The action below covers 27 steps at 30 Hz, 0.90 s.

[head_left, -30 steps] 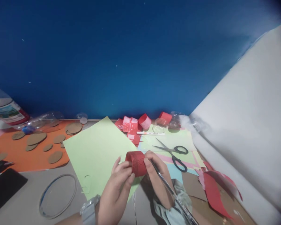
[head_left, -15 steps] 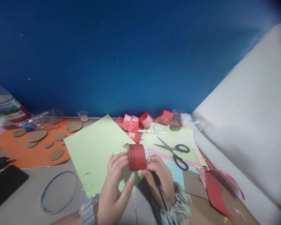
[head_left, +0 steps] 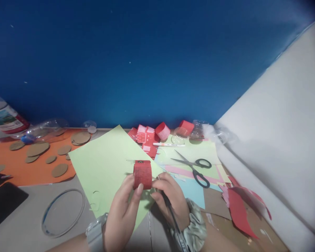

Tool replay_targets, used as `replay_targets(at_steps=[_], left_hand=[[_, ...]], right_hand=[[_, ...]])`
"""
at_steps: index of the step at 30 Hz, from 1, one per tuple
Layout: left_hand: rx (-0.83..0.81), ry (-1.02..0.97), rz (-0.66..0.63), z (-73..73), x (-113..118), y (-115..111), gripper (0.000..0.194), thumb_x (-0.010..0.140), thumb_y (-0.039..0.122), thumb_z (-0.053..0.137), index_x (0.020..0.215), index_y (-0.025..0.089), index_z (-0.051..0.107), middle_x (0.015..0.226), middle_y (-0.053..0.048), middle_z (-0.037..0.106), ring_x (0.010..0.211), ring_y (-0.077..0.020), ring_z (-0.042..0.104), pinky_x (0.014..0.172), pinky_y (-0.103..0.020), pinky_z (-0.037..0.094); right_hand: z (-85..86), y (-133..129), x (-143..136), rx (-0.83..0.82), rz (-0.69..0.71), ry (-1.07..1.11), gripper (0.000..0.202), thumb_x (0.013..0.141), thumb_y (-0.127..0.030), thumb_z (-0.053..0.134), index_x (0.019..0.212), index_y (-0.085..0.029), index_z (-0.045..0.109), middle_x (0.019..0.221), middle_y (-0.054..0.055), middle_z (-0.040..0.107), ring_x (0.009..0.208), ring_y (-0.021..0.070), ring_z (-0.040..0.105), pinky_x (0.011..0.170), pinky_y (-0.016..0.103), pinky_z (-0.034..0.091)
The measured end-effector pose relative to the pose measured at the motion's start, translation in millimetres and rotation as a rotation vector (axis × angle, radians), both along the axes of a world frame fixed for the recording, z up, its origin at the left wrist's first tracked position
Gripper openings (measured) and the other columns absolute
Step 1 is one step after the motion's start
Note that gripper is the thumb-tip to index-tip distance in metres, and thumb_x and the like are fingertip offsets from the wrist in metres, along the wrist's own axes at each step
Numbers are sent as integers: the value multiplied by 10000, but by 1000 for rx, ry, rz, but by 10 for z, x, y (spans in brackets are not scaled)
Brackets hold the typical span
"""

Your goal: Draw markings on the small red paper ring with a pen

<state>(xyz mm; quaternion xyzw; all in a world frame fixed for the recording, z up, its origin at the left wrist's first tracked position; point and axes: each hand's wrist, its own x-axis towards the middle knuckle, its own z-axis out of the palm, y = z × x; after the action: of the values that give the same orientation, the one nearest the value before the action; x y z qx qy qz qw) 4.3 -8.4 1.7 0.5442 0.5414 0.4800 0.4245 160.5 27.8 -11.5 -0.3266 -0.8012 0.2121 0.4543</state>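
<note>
A short red cylinder with dark lines across its side is held by my left hand. Its thumb presses the near side, and the other fingers are mostly hidden behind. Close against the cylinder's right end is my right hand, with fingertips pinched. A slim black pen runs through this hand and slopes down past the wrist; its tip cannot be made out. Beneath both hands lies a light green sheet. Black-handled scissors rest partly open to the right.
Cardboard discs lie on orange paper at left, near a clear bottle. A ring and dark phone are in front. Behind are red paper pieces and a white marker. Red strips lie right.
Both hands have shifted left with the red cylinder. It has been turned, so a dark mark shows at its top edge. The view has also moved slightly.
</note>
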Motion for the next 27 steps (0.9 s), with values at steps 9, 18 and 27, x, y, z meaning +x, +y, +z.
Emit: replay_targets(at_steps=[9,18,27], left_hand=[[209,166,-77,-7,3,12,253,1000,237,444,1145,230,652,1215,-75,652,1146,-193,573,1013,-290,423],[-43,-149,-26,19,-5,-18,316,1007,403,426,1179,234,631,1192,-51,702,1144,-199,613,948,-271,492],[-211,-216,-20,6,41,62,324,977,433,480,1131,193,633,1122,-67,735,1031,-198,673,875,-272,540]], right_hand=[[31,24,-2,-94,-41,142,79,956,-204,506,902,-226,559,799,2,511,742,157,525,659,278,414],[58,7,-15,-71,-53,62,96,937,-167,542,858,-220,556,792,0,489,704,148,522,615,268,416],[-5,1,-15,-58,-120,115,169,963,-280,479,1103,-240,565,847,16,522,742,167,521,664,295,451]])
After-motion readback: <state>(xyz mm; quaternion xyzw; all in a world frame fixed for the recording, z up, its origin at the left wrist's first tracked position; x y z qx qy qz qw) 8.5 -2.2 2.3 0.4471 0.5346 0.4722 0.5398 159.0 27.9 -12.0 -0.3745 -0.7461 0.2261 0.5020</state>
